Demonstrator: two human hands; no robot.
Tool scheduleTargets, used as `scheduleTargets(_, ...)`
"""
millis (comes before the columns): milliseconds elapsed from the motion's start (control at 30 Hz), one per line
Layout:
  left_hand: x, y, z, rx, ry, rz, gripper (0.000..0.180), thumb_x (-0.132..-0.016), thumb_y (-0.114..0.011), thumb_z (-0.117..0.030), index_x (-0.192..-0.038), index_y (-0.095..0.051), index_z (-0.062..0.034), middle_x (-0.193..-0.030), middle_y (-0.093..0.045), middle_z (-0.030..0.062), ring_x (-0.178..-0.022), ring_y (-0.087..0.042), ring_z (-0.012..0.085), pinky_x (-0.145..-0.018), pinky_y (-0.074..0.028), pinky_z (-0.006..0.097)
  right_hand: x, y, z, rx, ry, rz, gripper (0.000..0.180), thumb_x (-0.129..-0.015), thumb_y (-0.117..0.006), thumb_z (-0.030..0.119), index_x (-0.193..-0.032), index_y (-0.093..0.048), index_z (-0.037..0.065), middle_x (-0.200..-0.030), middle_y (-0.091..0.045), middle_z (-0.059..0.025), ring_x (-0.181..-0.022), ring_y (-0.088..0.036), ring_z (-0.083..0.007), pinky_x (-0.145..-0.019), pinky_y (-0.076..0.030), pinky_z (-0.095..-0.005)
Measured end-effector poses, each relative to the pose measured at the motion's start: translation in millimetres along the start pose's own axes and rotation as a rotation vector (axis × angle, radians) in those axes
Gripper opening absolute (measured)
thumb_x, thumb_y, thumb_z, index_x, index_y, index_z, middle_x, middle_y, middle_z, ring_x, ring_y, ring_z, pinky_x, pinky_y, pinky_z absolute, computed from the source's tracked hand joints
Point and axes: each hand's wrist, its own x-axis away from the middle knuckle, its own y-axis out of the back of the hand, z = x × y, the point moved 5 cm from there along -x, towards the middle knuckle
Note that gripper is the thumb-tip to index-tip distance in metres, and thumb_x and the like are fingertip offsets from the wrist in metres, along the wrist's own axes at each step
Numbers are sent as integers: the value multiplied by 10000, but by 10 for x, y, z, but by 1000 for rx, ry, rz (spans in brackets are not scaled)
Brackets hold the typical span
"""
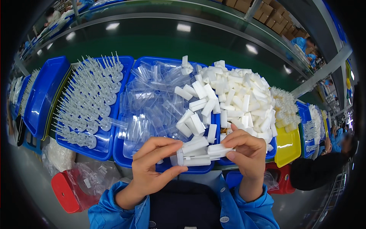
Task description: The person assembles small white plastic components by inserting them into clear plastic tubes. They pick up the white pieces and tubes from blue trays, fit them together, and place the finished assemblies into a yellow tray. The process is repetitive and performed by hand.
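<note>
Our left hand [152, 164] clamps its grip on several white rectangular plastic caps [194, 152]. Our right hand [246, 152] pinches another white plastic cap [219, 149] above the blue plastic tray [126, 160].

- A blue tray [100, 152] holding rows of clear stemmed parts [89, 100]
- A yellow tray [288, 147] at the right
- A red stool [65, 192] with clear plastic bags [88, 176]
- A green conveyor belt [160, 42] beyond the trays
- Cardboard boxes [272, 15] stacked far back
- A person in black [324, 168] at the right edge
</note>
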Motion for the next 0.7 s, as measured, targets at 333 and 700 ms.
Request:
scheduleTargets(333, -409, 76, -119, -119, 9, 132, 460, -681, -824, -7, -1106, -666, 66, -1091, -614, 173, -966, -638, 229, -812, -534, 301, -343, -20, 80, 84, -61, 55, 221, -660, -732, -23, -877, -731, 25, -958, -703, -94, -956, -648, -184, -1146, -100, -526)
scheduleTargets(700, -218, -29, -214, -177, -57, 132, 513, -650, -855, -62, -1121, -677, 35, -1079, -635, 169, -939, -642, 233, -793, -519, 297, -113, -260, 220, 355, 190, 86, 201, -672, -747, -3, -867, -740, 47, -908, -708, -85, -860, -666, -174, -1153, -116, -497)
